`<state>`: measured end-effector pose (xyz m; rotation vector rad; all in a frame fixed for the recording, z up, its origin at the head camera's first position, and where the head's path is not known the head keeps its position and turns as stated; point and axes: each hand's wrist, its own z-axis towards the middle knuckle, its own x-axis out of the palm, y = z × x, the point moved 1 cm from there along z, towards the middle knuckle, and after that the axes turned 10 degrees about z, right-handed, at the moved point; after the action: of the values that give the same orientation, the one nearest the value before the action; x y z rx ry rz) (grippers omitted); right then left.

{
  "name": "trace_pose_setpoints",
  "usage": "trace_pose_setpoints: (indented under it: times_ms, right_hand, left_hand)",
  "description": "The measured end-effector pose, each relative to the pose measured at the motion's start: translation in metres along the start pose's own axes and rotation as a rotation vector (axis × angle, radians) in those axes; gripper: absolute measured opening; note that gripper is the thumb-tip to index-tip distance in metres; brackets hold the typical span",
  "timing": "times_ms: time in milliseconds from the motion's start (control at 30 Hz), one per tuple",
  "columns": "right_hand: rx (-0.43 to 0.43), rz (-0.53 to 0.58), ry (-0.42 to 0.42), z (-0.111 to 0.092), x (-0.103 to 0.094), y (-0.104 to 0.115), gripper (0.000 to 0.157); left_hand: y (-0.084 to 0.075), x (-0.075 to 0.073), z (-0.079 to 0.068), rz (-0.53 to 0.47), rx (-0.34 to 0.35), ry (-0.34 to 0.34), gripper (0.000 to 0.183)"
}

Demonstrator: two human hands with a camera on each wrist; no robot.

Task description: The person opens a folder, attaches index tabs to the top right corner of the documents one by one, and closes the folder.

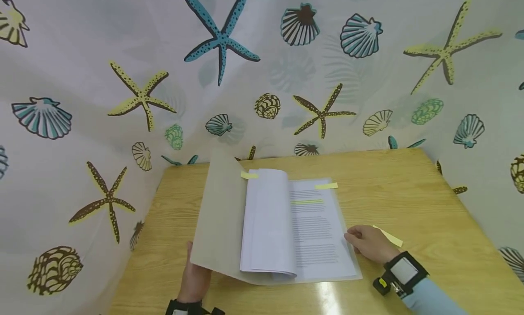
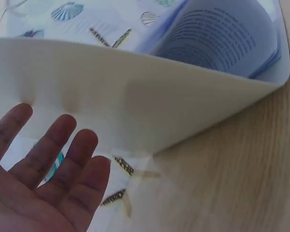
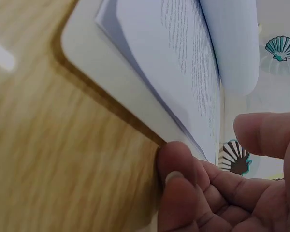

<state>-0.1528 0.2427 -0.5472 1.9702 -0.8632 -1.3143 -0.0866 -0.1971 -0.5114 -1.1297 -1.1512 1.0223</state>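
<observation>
A pale folder (image 1: 217, 224) lies spread on the table, its left cover tilted up. Inside, a stack of white pages (image 1: 268, 224) curls over to the left, and a printed page (image 1: 313, 235) with a yellow highlighted line lies at the right. My left hand (image 1: 195, 278) is at the lower left of the raised cover; the left wrist view has its straight fingers (image 2: 89, 179) against the cover's outer side. At the folder's right edge is my right hand (image 1: 370, 242), fingertips touching the edge, thumb (image 3: 261, 133) held apart in the right wrist view.
Yellow sticky strips (image 1: 326, 186) mark the top of the pages. Another pale yellow strip (image 1: 389, 236) lies on the wooden table (image 1: 393, 183) beside my right hand. A curtain (image 1: 262, 69) printed with shells and starfish hangs behind and around the table.
</observation>
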Motion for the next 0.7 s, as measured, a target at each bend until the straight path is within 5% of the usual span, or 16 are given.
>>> trace_pose_setpoints:
  times_ms: [133, 300, 567, 700]
  right_hand:
    - [-0.011, 0.057, 0.010, 0.007, 0.010, 0.008, 0.037]
    - [0.005, 0.120, 0.016, 0.014, 0.018, 0.013, 0.033]
    - [0.058, 0.382, 0.031, 0.019, 0.017, 0.007, 0.071]
    - [0.073, 0.421, 0.040, 0.022, 0.016, 0.006, 0.078]
  left_hand:
    - [-0.003, 0.017, 0.017, 0.265, 0.088, 0.119, 0.070]
    - [0.002, 0.043, 0.033, 0.551, 0.188, 0.180, 0.052]
    - [0.026, 0.078, 0.045, 1.086, 0.336, 0.257, 0.034]
    - [0.041, 0.088, 0.049, 1.306, 0.300, 0.308, 0.036]
